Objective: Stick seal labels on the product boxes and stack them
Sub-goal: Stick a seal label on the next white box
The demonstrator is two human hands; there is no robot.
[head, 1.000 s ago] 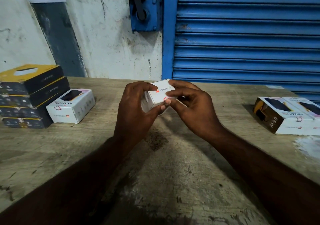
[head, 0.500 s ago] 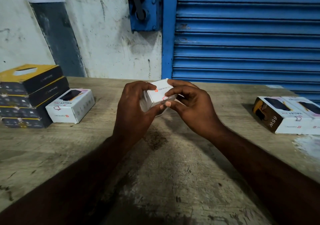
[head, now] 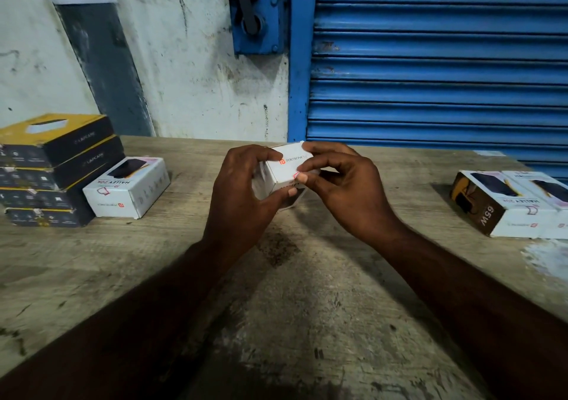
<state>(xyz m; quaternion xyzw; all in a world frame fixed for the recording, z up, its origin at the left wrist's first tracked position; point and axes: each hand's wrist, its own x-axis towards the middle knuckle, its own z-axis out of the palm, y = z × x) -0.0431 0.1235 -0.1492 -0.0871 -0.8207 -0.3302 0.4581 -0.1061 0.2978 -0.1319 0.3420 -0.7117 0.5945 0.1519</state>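
A white product box [head: 284,172] is held a little above the middle of the wooden table [head: 276,307]. My left hand [head: 242,196] grips it from the left, thumb under it and fingers over the top. My right hand [head: 341,184] pinches the box's right end, with the thumb tip pressing a small red-edged seal label [head: 297,174] at the box's lower edge. Much of the box is hidden by my fingers.
At the left stands a stack of several black-and-yellow boxes [head: 46,169] with one white box [head: 129,189] beside it. Two more white boxes [head: 516,202] lie at the right edge. A blue roller shutter [head: 430,61] and a stained wall rise behind the table.
Both hands and the box have stayed nearly in place. My right thumb has shifted slightly along the box's lower edge over the label.
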